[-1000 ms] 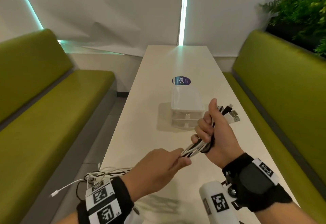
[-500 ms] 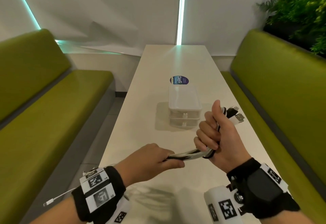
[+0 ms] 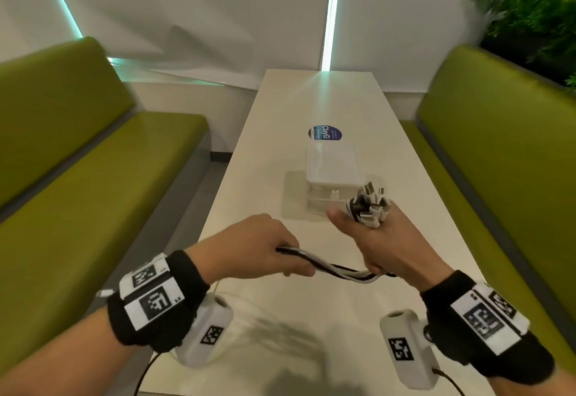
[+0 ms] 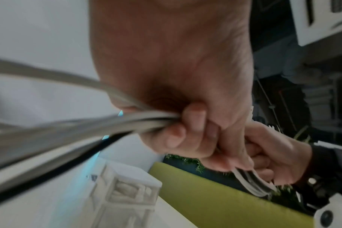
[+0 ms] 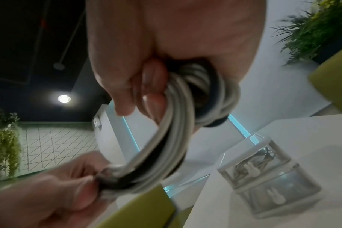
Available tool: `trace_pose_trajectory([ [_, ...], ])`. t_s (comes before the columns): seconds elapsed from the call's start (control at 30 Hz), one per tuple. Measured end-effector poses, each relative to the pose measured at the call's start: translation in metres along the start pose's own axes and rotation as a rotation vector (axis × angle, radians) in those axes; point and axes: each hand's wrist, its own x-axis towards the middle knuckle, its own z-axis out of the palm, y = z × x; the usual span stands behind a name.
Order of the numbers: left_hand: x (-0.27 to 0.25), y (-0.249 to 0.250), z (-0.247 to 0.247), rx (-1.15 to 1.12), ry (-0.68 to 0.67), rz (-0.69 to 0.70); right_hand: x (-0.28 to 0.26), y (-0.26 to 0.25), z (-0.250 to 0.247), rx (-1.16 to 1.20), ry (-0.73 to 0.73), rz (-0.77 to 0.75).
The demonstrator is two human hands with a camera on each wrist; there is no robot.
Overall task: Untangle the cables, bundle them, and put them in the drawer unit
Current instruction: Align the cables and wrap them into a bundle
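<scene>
Both fists are closed on the cables: the left hand grips the trailing run, the right hand the wound end, plugs sticking up. They look light and floppy, best held near the coil. Beyond, the drawer unit sits on the table; its contents are blurred.

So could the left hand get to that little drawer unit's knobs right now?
Probably not yet. The path across the table to the drawer unit looks free, but the left hand grips the cables, and the right hand holds their plug ends. It would need to let go first.
</scene>
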Motion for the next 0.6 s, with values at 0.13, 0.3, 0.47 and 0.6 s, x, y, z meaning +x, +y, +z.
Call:
trace_pose_trajectory([
  [0.13,0.001,0.012,-0.005,0.022,0.04,0.048,-0.003,0.008,0.011,-0.177,-0.069,-0.125],
  [0.3,0.005,0.017,-0.001,0.093,0.063,0.114,-0.008,0.008,0.021,-0.03,-0.225,-0.111],
  [0.47,0.007,0.016,0.008,0.107,0.103,0.107,-0.015,0.005,0.024,0.035,-0.3,-0.085],
  [0.6,0.009,0.016,0.013,0.134,0.128,0.094,-0.014,0.006,0.024,0.065,-0.37,-0.019],
])
